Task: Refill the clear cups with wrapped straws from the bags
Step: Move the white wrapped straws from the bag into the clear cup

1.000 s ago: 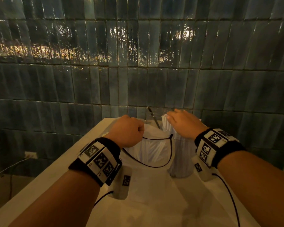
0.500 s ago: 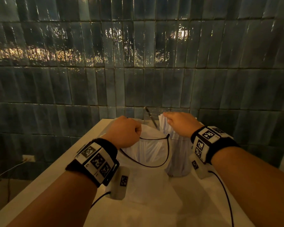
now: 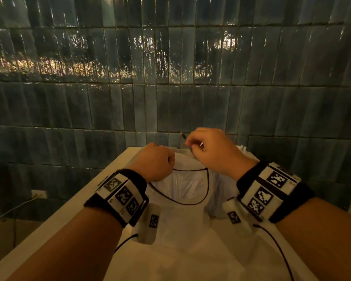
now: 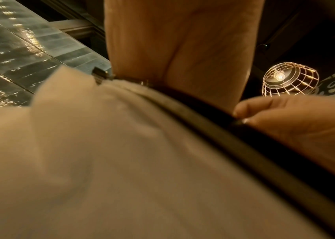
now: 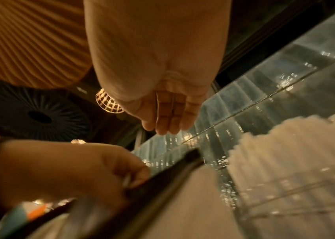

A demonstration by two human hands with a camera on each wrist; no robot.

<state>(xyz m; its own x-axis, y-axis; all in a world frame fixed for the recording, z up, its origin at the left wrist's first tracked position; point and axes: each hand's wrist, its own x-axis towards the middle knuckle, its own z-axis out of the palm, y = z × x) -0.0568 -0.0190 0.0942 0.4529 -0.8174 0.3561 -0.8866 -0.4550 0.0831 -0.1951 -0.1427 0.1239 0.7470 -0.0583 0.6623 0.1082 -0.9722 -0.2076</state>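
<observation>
A translucent white bag (image 3: 180,232) with a black zip rim (image 3: 190,203) lies open on the table, and wrapped straws (image 3: 182,187) show inside it. My left hand (image 3: 158,161) grips the near rim in a fist, also seen from the side as left hand (image 5: 70,169). My right hand (image 3: 209,151) hangs over the bag's far rim beside the zip slider (image 3: 183,136). Its fingers (image 5: 170,119) are loosely straight and hold nothing. A clear cup (image 3: 215,201) packed with white wrapped straws (image 5: 289,145) stands right of the bag, mostly behind my right wrist.
The white table (image 3: 85,205) butts against a dark tiled wall (image 3: 170,98). Its left edge drops to the floor, where a wall outlet (image 3: 39,193) has a cable. A wire-cage lamp (image 4: 291,79) hangs overhead.
My right hand has left the straw tops in the cup and moved left over the bag's mouth. My left hand keeps its grip on the bag's rim.
</observation>
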